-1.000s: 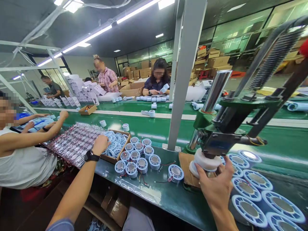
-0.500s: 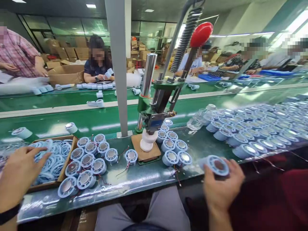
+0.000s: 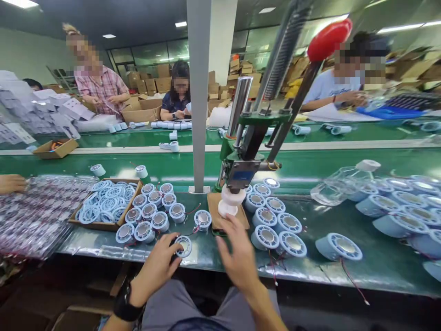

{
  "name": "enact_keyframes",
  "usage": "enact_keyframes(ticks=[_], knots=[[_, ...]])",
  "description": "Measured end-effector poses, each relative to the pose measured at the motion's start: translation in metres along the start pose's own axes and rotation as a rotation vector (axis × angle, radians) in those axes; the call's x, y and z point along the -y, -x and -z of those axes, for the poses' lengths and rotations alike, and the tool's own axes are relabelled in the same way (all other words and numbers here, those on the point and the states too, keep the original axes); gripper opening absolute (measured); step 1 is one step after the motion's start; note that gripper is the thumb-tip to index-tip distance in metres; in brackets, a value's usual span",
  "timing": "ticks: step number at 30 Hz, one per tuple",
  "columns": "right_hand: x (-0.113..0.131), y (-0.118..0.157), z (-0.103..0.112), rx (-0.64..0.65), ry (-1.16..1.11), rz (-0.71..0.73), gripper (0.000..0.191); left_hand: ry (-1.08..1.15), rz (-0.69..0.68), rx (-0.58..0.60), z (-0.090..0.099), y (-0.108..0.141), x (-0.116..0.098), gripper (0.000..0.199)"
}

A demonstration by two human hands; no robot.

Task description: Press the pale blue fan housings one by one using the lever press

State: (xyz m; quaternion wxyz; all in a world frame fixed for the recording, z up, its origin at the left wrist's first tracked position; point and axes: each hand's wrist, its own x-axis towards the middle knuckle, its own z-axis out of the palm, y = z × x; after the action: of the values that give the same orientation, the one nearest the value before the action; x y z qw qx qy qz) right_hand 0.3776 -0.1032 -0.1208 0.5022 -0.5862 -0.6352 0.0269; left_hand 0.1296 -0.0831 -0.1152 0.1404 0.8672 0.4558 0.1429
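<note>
My left hand (image 3: 159, 263) pinches a light-blue slotted ring (image 3: 189, 248) between thumb and fingers, just above the front of the bench. My right hand (image 3: 238, 255) reaches toward the press with fingers apart and nothing visible in them. Its fingertips are beside the brown base pad (image 3: 243, 219), under the white press head (image 3: 230, 202). A single blue round motor housing (image 3: 202, 220) with red wires stands between the hands, farther back. To the left, a cardboard box (image 3: 113, 225) holds a heap of similar rings. Another housing (image 3: 339, 247) rests alone at the right.
Housings stand in groups left (image 3: 149, 211) and right (image 3: 265, 236) of the press, with many more at far right. A red-knobbed lever (image 3: 329, 39) rises above. A clear bottle (image 3: 330, 186) lies behind. A bubble-wrapped stack (image 3: 37, 211) is at left. Co-workers sit and stand across the green belt (image 3: 155, 161).
My view has turned left. My left hand has come from the ring box with a ring. My right hand has let go of its housing, now on the bench, and moved to the press.
</note>
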Motion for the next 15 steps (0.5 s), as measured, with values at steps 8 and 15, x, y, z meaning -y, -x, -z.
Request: enact_keyframes(ticks=[8, 15], knots=[[0.008, 0.014, -0.074, 0.091, -0.205, 0.131, 0.025, 0.019, 0.214, -0.203, -0.022, 0.000, -0.012, 0.025], [-0.002, 0.037, -0.043, 0.154, -0.415, 0.092, 0.006, 0.108, 0.257, -0.300, -0.027, 0.003, -0.012, 0.039]])
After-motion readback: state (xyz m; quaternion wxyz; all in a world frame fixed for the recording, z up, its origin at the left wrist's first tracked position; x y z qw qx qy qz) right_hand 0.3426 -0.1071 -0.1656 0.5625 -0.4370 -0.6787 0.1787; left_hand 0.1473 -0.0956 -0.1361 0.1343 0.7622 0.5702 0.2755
